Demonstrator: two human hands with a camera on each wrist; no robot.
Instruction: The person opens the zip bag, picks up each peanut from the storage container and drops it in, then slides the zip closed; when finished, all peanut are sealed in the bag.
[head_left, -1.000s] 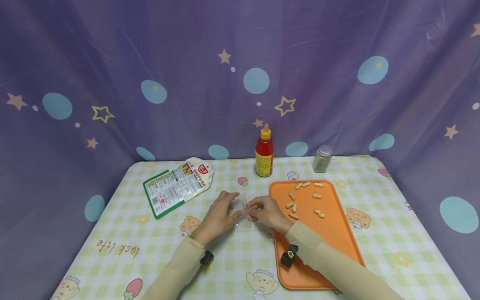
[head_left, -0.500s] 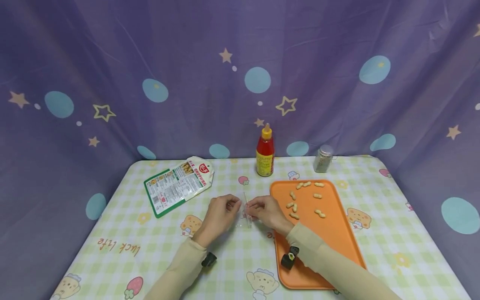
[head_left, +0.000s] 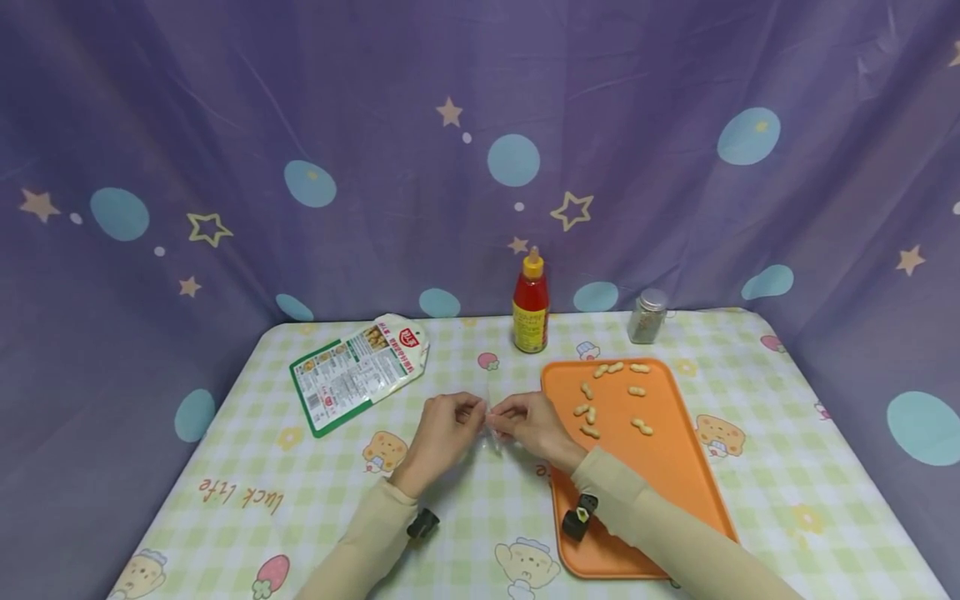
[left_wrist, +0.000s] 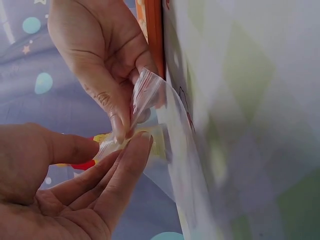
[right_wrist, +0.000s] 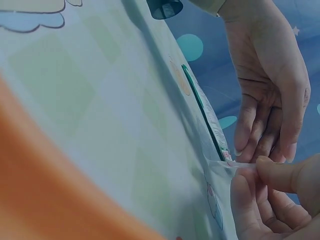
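A clear zip bag-like plastic bag (left_wrist: 172, 115) hangs between both hands just above the tablecloth. My left hand (head_left: 442, 433) pinches its upper edge between thumb and fingers. From the right, my right hand (head_left: 534, 425) pinches the same edge, its fingertips right beside the left ones. In the left wrist view the left hand (left_wrist: 75, 185) comes in from the lower left and the right hand (left_wrist: 102, 55) from above. The right wrist view shows the right hand (right_wrist: 280, 200) holding the film, with the left hand (right_wrist: 270, 75) above it. Fingers partly hide the bag's upper edge.
An orange tray (head_left: 660, 500) with several peanuts (head_left: 637, 391) lies under the right forearm. At the back stand a red sauce bottle (head_left: 531, 308) and a small spice jar (head_left: 647, 317). A green-and-white food packet (head_left: 356, 375) lies flat at the left.
The left hand's fingers have closed from a spread pose and moved right to the bag's edge, meeting the right hand's fingertips. The right hand stays nearly in place.
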